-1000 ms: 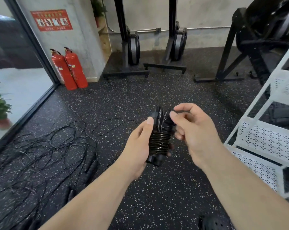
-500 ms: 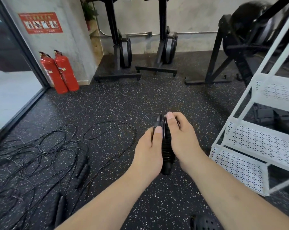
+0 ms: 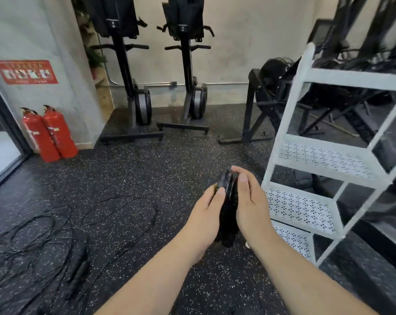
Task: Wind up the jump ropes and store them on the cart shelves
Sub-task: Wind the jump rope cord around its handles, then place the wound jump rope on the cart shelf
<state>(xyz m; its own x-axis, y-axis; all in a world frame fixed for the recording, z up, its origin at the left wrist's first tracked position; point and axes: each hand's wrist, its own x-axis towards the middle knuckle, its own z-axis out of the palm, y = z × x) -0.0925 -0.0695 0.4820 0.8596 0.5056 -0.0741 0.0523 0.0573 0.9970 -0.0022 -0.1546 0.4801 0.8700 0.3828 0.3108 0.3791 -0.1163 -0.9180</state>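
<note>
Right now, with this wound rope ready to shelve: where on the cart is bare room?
For the wound rope: on the cart the second shelf and third shelf lie bare between white posts; the lowest shelf looks bare too. Crowded: the top shelf, piled with dark blurred items, and the floor at left, strewn with loose ropes.

Matt white perforated metal cart, right; rough speckled rubber floor; glossy red fire extinguishers, left; ribbed black jump rope, centre.
</note>
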